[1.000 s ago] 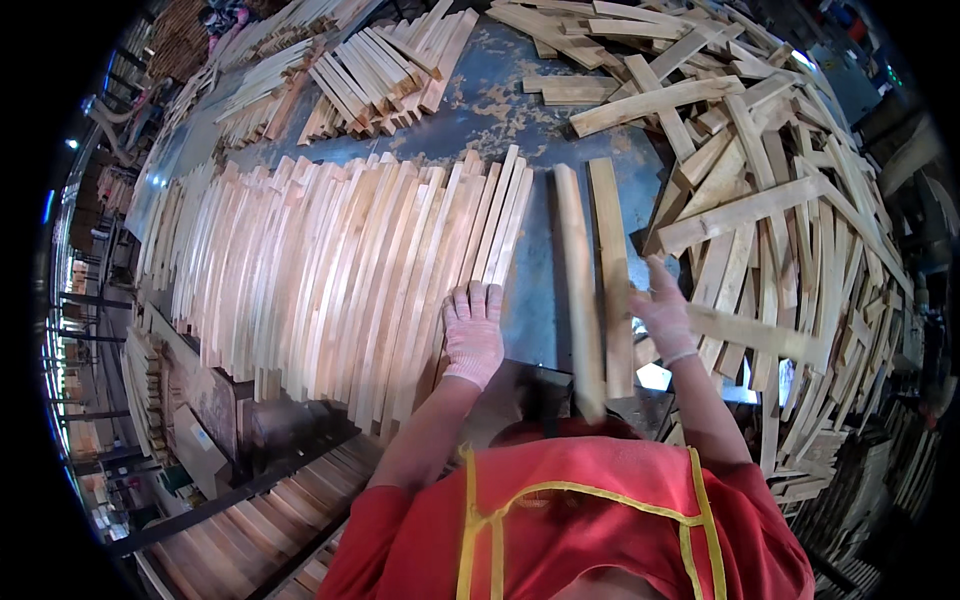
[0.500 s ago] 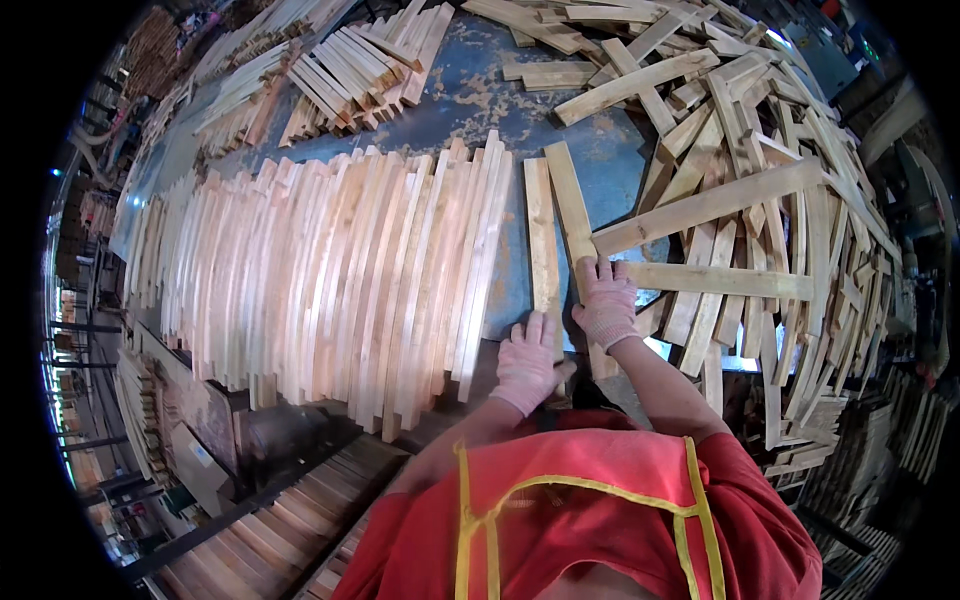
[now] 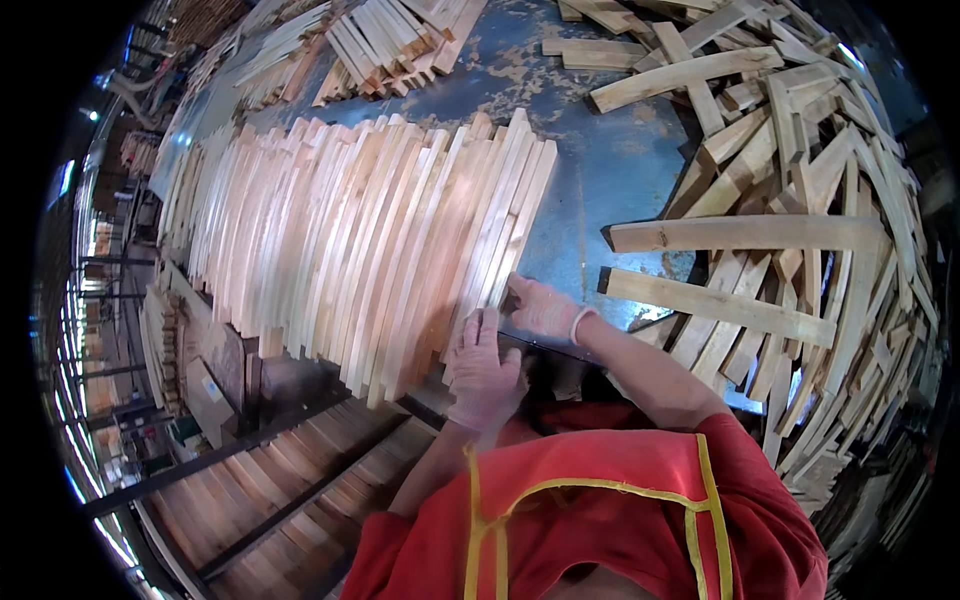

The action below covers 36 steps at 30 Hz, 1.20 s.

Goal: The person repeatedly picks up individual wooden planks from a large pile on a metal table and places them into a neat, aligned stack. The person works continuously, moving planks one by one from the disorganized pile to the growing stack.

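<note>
A long row of pale wooden slats (image 3: 350, 240) lies side by side on the blue table, their ends uneven. Along its right edge runs the outermost slat (image 3: 530, 205). My left hand (image 3: 483, 372), in a pale pinkish glove, reaches the near ends of the right-hand slats, fingers stretched forward and thumb apart. Just to its right, my gloved right hand (image 3: 545, 310) presses extended fingertips against the lower side of the outermost slat. The undersides of both hands are hidden.
On the right lies a jumbled heap of boards (image 3: 740, 160), with two loose boards (image 3: 720, 305) (image 3: 740, 234) jutting left over the blue tabletop (image 3: 610, 180). Another stack of slats (image 3: 385, 50) stands at the back. More timber (image 3: 270, 490) lies below the table, lower left.
The two slats that lay apart under my hands are now against the row's right edge. Both hands have moved left with them, and the view has shifted.
</note>
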### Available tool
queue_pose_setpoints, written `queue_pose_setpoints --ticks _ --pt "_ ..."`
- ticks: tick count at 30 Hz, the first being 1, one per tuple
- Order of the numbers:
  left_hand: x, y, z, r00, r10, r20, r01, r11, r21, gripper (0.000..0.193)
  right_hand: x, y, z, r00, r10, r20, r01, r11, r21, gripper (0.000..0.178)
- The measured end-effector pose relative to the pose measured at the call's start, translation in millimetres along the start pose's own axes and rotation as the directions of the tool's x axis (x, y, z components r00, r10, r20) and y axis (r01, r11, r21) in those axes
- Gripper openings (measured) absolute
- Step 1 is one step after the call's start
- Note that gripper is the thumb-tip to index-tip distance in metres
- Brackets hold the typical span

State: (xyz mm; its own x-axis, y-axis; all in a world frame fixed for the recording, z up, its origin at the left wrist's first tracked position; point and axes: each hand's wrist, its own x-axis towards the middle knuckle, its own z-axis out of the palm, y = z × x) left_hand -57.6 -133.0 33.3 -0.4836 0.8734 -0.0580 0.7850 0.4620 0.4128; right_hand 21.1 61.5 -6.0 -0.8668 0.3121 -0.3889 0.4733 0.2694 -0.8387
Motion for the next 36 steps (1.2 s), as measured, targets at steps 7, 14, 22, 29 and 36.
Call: queue_pose_setpoints --ticks 7,14,22,29,36 --pt "-27 27 6 0.987 -0.102 0.122 0.099 0.995 0.032 0.079 -109 24 -198 0.904 -0.263 -0.338 -0.183 0.477 -0.860 0.060" --pt "-32 14 13 0.975 0.167 0.148 -0.157 0.984 -0.078 0.072 -163 3 -207 0.868 0.305 -0.393 -0.467 0.229 -0.854 0.036" --pt "-61 -40 -18 0.979 0.183 0.094 -0.181 0.983 -0.024 0.068 -201 79 -103 0.912 -0.089 -0.401 -0.363 0.282 -0.888 0.079" --pt "-86 -80 -27 0.981 0.138 0.134 -0.124 0.987 -0.105 0.068 -161 9 -121 0.848 0.313 -0.427 -0.504 0.723 -0.472 0.094" --pt "-49 -51 -8 0.971 0.235 0.039 -0.234 0.972 -0.023 0.087 -13 41 -39 0.755 0.461 -0.466 -0.080 0.771 0.632 0.065"
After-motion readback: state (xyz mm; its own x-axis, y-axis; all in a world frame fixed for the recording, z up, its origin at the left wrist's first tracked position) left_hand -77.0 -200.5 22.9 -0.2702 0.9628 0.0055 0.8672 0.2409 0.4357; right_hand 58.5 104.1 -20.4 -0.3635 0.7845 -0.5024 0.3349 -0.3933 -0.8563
